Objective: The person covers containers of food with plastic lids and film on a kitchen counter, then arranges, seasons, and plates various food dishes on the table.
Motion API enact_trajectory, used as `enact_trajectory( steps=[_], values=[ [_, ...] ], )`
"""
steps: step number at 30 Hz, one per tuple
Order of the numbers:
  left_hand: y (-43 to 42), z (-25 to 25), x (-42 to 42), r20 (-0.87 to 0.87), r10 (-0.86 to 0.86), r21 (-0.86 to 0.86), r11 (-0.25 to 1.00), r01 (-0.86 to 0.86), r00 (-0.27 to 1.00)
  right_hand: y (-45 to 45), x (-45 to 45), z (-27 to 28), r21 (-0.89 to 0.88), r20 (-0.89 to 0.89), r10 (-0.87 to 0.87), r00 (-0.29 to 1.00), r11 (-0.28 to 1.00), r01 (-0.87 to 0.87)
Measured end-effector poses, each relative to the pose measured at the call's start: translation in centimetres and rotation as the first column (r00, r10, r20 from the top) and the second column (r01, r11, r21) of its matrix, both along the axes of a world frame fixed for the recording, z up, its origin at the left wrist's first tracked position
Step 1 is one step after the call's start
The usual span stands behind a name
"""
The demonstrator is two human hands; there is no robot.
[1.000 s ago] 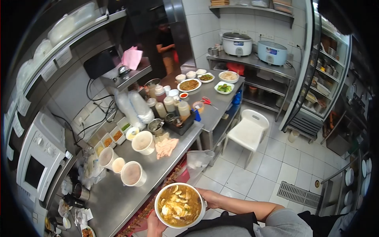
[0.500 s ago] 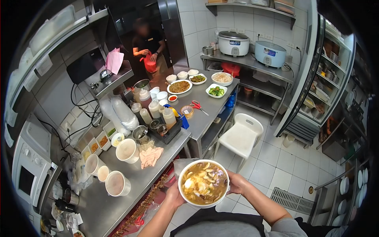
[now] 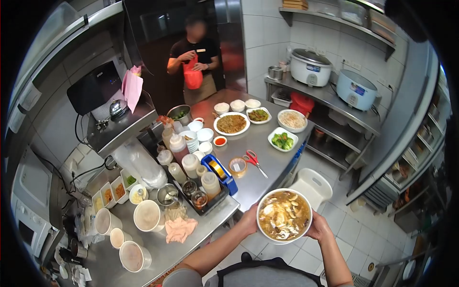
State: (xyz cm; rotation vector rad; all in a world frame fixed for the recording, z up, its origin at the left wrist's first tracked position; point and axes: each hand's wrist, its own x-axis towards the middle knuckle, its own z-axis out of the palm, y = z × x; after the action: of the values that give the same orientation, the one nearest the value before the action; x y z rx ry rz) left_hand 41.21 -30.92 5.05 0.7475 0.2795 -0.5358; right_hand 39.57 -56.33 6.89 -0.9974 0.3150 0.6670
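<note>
A large white bowl of soup (image 3: 284,215), brown with egg and mushroom slices, is held level in front of my body. My left hand (image 3: 249,221) grips its left side and my right hand (image 3: 319,226) its right side, with the fingers partly hidden under the rim. Beyond it on the steel table stand a plate of fried noodles (image 3: 232,124), a dish of green vegetables (image 3: 282,139), a bowl of pale shredded food (image 3: 292,121) and a plate of dark greens (image 3: 258,115). Red-handled scissors (image 3: 254,162) and a tape roll (image 3: 237,167) lie nearer.
A white stool (image 3: 313,186) stands just past the bowl. To the left, a steel counter (image 3: 191,239) bears paper tubs (image 3: 148,216), sauce bottles (image 3: 190,165) and a blue tape dispenser (image 3: 220,173). Across the table a person (image 3: 195,62) holds a red bag (image 3: 193,74). Rice cookers (image 3: 311,67) sit behind.
I have come closer to the table with the bowl in both hands, and the bowl sits further right in view. The other person has raised the red bag.
</note>
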Motion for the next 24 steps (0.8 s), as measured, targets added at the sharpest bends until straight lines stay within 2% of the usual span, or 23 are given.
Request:
enact_trajectory(
  steps=[3, 4, 9, 12, 13, 16, 17, 19, 24],
  values=[
    [-1.4, -1.0, 4.9, -0.066, 0.025, 0.014, 1.000, -0.024, 0.998, -1.5, 4.5, -1.1, 0.015, 0.023, 0.006, 1.000, 1.000, -0.007],
    [-1.9, -3.5, 7.0, -0.115, 0.064, 0.030, 0.998, -0.061, 0.991, -1.8, 5.9, -1.4, 0.008, 0.027, 0.000, 1.000, 1.000, 0.000],
    [-4.1, -6.4, 13.5, -0.067, 0.071, 0.021, 0.997, -0.069, 0.995, -4.1, 12.4, -4.3, 0.025, 0.013, 0.030, 0.999, 0.999, -0.031],
    [-4.9, -7.1, 16.6, -0.096, 0.097, -0.001, 0.995, -0.097, 0.991, -4.9, 15.8, -4.5, 0.061, 0.023, 0.065, 0.998, 0.996, -0.066],
    [-5.3, -7.3, 17.3, -0.088, 0.154, 0.027, 0.988, -0.152, 0.984, -4.9, 16.8, -4.4, 0.073, 0.012, 0.061, 0.998, 0.995, -0.062],
    [-5.4, -9.2, 20.0, -0.122, 0.110, -0.097, 0.988, -0.122, 0.986, -5.4, 19.9, -4.6, 0.051, -0.010, 0.073, 0.997, 0.996, -0.072],
    [-5.6, -8.5, 20.2, -0.068, 0.145, -0.060, 0.987, -0.149, 0.987, -5.6, 20.9, -4.9, 0.046, -0.019, 0.086, 0.996, 0.995, -0.085],
    [-5.6, -9.5, 21.5, -0.119, 0.162, -0.031, 0.985, -0.167, 0.980, -6.5, 23.2, -7.3, 0.082, -0.026, 0.152, 0.988, 0.985, -0.150],
    [-5.2, -6.7, 22.9, -0.227, 0.203, 0.043, 0.979, -0.199, 0.952, -5.6, 26.5, -7.5, 0.027, -0.014, 0.187, 0.982, 0.982, -0.187]
  ],
)
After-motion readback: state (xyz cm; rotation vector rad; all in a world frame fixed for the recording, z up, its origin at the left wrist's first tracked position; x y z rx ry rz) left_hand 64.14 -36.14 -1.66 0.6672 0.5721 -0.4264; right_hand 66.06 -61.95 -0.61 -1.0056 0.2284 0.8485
